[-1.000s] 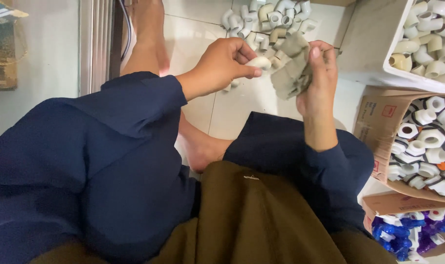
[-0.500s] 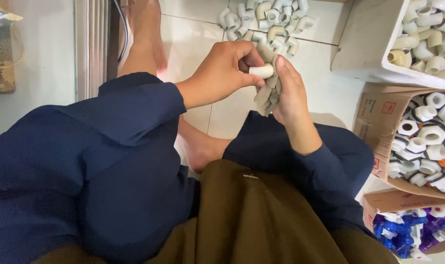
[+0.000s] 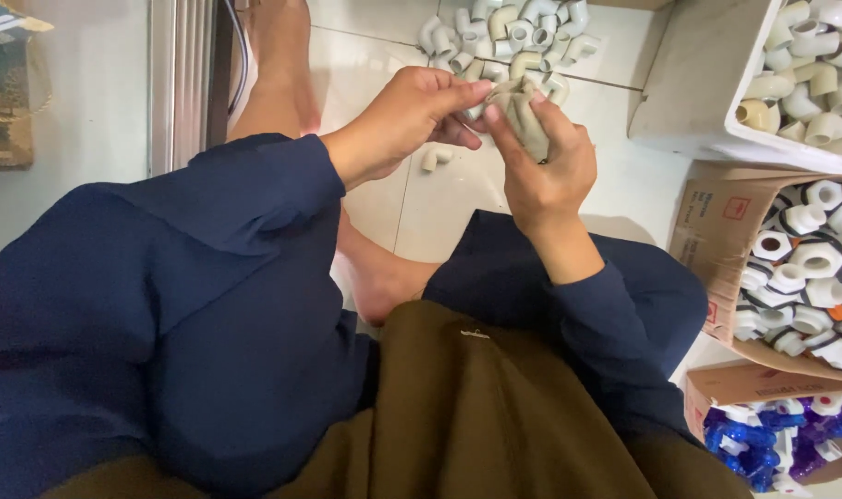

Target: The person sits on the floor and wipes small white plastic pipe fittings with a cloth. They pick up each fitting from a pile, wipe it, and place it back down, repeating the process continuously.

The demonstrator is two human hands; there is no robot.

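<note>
We see the left hand [image 3: 407, 120] closed in a pinch on a small pale pipe fitting [image 3: 481, 103], thumb and fingertips meeting at its 3 o'clock edge. Touching it from 3 o'clock, the right hand [image 3: 543, 157] grips a crumpled grey-beige cloth [image 3: 523, 115], fingers folded round the cloth and pressing it against the fitting. Both wrists come out of dark blue sleeves [image 3: 255, 199].

At 6 o'clock of the left hand, a single pale elbow fitting [image 3: 435, 158] lies on the white tiled floor [image 3: 439, 212]. At 12 o'clock of the hands, a loose pile of pale elbow fittings [image 3: 513, 37] sits on the same floor.

At 2 o'clock of the right hand stands a white box [image 3: 689, 102] holding more cream fittings. At 4 o'clock, an open cardboard box [image 3: 717, 231] holds white threaded fittings, and farther toward 5 o'clock another cardboard box [image 3: 744, 383] shows blue and white parts. A bare foot [image 3: 389, 277] rests on the floor at 6 o'clock, between the knees.
</note>
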